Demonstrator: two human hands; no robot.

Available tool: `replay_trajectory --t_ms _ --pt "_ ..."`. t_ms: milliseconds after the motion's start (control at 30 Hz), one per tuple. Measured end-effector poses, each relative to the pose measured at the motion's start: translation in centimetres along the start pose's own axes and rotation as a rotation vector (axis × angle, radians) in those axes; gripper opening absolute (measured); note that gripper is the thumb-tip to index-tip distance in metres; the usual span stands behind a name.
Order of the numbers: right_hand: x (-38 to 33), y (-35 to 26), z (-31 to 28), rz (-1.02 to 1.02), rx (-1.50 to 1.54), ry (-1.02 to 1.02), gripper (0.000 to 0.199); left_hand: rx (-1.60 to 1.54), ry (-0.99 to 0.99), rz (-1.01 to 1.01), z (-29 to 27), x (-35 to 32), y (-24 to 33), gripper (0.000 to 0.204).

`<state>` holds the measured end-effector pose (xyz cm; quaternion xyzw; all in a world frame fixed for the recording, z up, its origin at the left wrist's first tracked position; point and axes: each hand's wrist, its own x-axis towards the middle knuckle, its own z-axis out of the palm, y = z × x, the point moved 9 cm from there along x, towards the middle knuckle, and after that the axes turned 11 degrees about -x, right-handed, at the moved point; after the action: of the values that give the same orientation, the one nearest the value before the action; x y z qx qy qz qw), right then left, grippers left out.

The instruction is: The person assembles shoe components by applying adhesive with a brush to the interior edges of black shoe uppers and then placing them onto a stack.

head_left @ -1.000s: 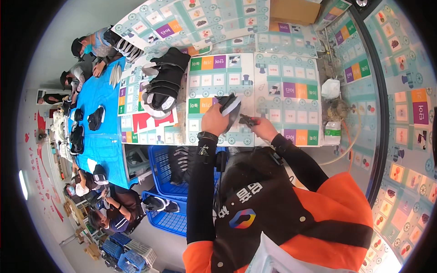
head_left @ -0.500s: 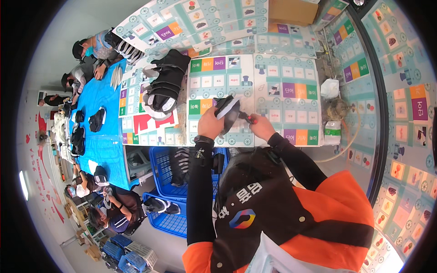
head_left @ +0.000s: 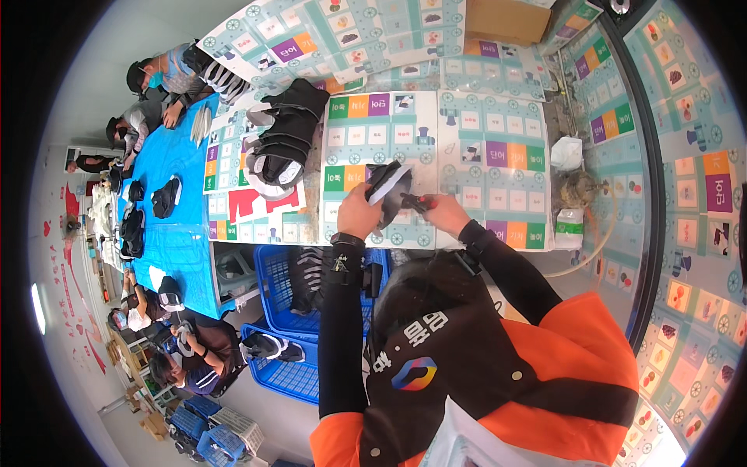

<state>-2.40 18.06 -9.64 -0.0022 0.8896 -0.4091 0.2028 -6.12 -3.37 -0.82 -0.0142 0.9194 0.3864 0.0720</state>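
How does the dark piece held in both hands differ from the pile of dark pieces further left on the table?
The held piece is a single item, lifted between the left hand and right hand; the pile is many pieces stacked, lying untouched on the table. The held piece is far smaller than the pile. Both look black with pale grey or white parts.

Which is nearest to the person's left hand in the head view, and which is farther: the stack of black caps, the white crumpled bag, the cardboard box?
1. Stack of black caps, up-left of the left hand.
2. White crumpled bag, far right on the table.
3. Cardboard box, at the table's far edge.
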Motion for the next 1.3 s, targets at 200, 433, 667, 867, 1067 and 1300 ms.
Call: replay_trajectory --t_ms 200,433,667,867,1067,1300 --pt "-0.7 -0.5 1.1 0.004 0.03 -0.075 0.029 -0.001 0.031 0.021 -0.1 -0.4 -1.0 0.032" --pt "-1.1 -0.7 1.5 -0.052 -0.011 -0.061 0.031 -0.01 0.053 0.043 -0.1 -0.5 -1.3 0.032" --pt "-0.9 -1.1 1.2 -0.076 -0.073 -0.05 0.03 -0.016 0.043 0.038 -0.2 -0.4 -1.0 0.032" --pt "-1.5 -0.7 1.8 -0.028 0.004 -0.083 0.03 -0.021 0.043 0.02 -0.4 -0.7 -1.4 0.034" --pt "-1.9 -0.2 2.9 -0.015 0.012 -0.143 0.028 -0.03 0.038 0.028 0.0 -0.5 -1.4 0.034" --pt "-1.5 0.1 0.7 0.037 -0.079 0.079 0.024 0.018 0.026 0.02 0.1 0.0 -0.8 0.035"
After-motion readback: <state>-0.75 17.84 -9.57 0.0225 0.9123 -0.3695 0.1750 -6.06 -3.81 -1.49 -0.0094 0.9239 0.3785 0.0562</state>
